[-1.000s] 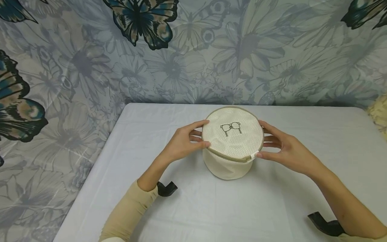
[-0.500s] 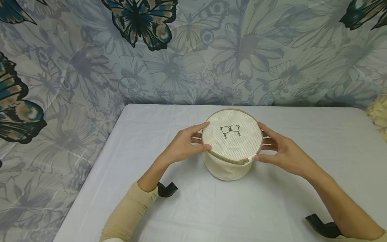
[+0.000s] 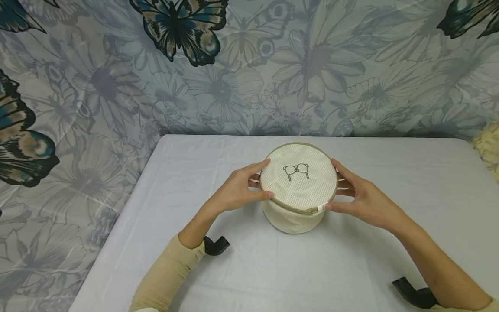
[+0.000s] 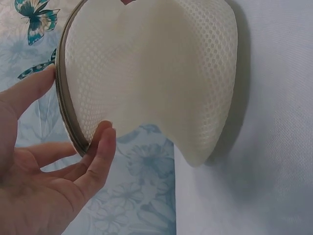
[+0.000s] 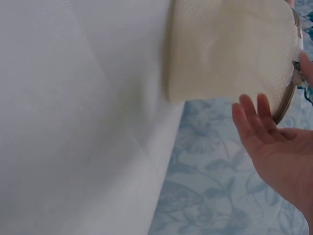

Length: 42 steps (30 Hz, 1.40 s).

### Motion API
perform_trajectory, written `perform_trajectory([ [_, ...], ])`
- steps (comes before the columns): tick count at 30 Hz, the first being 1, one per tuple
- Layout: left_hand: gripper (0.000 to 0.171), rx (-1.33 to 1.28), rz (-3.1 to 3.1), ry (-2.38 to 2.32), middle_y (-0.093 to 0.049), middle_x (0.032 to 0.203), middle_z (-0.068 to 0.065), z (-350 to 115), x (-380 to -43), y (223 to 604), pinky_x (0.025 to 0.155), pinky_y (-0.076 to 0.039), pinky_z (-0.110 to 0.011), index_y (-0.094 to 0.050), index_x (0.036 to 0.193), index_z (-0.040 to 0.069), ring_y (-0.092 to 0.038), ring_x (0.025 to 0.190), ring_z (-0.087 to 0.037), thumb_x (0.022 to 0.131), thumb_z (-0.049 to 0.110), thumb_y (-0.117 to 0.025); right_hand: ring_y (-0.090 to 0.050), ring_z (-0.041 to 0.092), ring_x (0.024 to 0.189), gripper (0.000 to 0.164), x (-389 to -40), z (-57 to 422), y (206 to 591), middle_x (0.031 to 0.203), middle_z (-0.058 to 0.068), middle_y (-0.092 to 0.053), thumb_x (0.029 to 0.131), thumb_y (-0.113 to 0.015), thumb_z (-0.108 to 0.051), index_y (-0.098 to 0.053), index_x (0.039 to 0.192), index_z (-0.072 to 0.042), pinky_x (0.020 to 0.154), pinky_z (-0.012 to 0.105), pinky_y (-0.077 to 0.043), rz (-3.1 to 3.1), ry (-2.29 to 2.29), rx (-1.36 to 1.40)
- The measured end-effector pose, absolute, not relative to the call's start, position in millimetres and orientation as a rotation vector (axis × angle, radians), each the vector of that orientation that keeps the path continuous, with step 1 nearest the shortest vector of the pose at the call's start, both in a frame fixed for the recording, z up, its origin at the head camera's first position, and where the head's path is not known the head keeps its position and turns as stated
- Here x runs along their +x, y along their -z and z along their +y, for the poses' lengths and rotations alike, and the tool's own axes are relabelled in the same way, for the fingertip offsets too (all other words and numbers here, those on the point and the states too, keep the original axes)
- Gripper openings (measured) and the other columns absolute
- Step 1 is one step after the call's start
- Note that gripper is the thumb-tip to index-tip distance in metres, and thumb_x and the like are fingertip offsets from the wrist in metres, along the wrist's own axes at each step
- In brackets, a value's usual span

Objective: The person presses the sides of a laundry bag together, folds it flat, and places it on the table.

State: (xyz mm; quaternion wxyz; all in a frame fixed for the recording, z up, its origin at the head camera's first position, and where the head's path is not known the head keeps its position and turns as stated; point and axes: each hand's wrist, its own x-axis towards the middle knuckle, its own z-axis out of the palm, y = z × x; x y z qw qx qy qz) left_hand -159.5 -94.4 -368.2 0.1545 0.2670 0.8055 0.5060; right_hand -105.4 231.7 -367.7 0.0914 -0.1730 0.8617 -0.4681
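Note:
A round cream mesh laundry bag (image 3: 298, 177) stands on the white-covered table, its zipped top tilted toward me. Dark line stitching, shaped like glasses or a bra, marks the top. My left hand (image 3: 238, 188) holds the rim from the left, thumb at the near edge and index finger farther back. On the opposite side, my right hand (image 3: 368, 199) grips the rim, thumb by the white zipper end (image 3: 322, 207). In the left wrist view, left fingers (image 4: 100, 159) touch the mesh wall below the zipper (image 4: 66, 98). The right wrist view shows right fingers (image 5: 254, 115) beside the bag's side.
White cloth covers the table (image 3: 241, 277). Behind it hangs a grey floral backdrop (image 3: 218, 86) with butterflies. Black curved pieces sit at the left forearm (image 3: 216, 245) and right forearm (image 3: 415, 294). Something pale yellow and ruffled (image 3: 487, 147) shows at the right edge.
The bag's top has sunk slightly toward me, with both hands moving along. The right hand has shifted a little left and down. Its base stays on the table.

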Motion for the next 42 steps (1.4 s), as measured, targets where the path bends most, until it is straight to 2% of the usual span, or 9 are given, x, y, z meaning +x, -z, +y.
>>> perform_trajectory([
  [4, 0.094, 0.779, 2.285, -1.415, -0.036, 0.157, -0.006, -94, -159, 370, 0.093, -0.054, -0.041, -0.028, 0.157, 0.012, -0.062, 0.114, -0.022, 0.081, 0.017, -0.084, -0.058, 0.042, 0.121, 0.108, -103, 232, 372, 0.156, 0.023, -0.031, 0.083, -0.083, -0.021, -0.008, 0.161, -0.017, 0.087, 0.028, -0.056, 2.573, 1.376, -0.52],
  [12, 0.1, 0.848, 2.33, -1.35, -0.034, 0.158, -0.009, -94, -159, 372, 0.091, -0.054, -0.025, -0.025, 0.157, 0.007, -0.06, 0.116, -0.022, 0.079, 0.016, -0.086, -0.056, 0.038, 0.125, 0.109, -101, 230, 375, 0.16, 0.017, -0.027, 0.084, -0.082, -0.027, -0.007, 0.161, -0.019, 0.087, 0.018, -0.051, 2.588, 1.345, -0.504],
  [15, 0.101, 0.867, 2.333, -1.345, -0.033, 0.158, -0.01, -94, -159, 372, 0.09, -0.054, -0.024, -0.025, 0.157, 0.005, -0.06, 0.116, -0.022, 0.078, 0.013, -0.087, -0.055, 0.038, 0.126, 0.11, -101, 229, 375, 0.159, 0.018, -0.029, 0.083, -0.082, -0.029, -0.006, 0.161, -0.019, 0.09, 0.023, -0.051, 2.62, 1.306, -0.505],
  [19, 0.101, 0.872, 2.335, -1.334, -0.032, 0.158, -0.011, -94, -159, 373, 0.09, -0.054, -0.024, -0.024, 0.157, 0.004, -0.059, 0.116, -0.021, 0.078, 0.012, -0.087, -0.055, 0.042, 0.125, 0.111, -100, 228, 375, 0.157, 0.022, -0.032, 0.083, -0.083, -0.029, -0.004, 0.161, -0.018, 0.093, 0.044, -0.053, 2.637, 1.294, -0.525],
  [22, 0.1, 0.871, 2.338, -1.326, -0.031, 0.159, -0.011, -94, -159, 374, 0.09, -0.053, -0.023, -0.024, 0.157, 0.004, -0.059, 0.116, -0.02, 0.078, 0.011, -0.086, -0.054, 0.045, 0.125, 0.112, -100, 228, 377, 0.156, 0.024, -0.033, 0.083, -0.083, -0.028, -0.003, 0.161, -0.017, 0.092, 0.054, -0.05, 2.63, 1.3, -0.531],
  [35, 0.101, 0.892, 2.337, -1.314, -0.03, 0.159, -0.011, -96, -159, 377, 0.091, -0.053, -0.023, -0.023, 0.157, 0.003, -0.058, 0.118, -0.019, 0.078, 0.013, -0.086, -0.051, 0.048, 0.126, 0.113, -100, 226, 380, 0.157, 0.026, -0.028, 0.082, -0.084, -0.03, -0.006, 0.16, -0.009, 0.089, 0.056, -0.052, 2.662, 1.249, -0.521],
  [42, 0.101, 0.901, 2.36, -1.28, -0.03, 0.159, -0.012, -96, -158, 377, 0.091, -0.053, -0.023, -0.023, 0.157, 0.003, -0.058, 0.118, -0.018, 0.079, 0.014, -0.086, -0.051, 0.048, 0.127, 0.112, -99, 225, 383, 0.157, 0.025, -0.029, 0.081, -0.084, -0.032, -0.008, 0.16, -0.008, 0.093, 0.056, -0.049, 2.668, 1.245, -0.506],
])
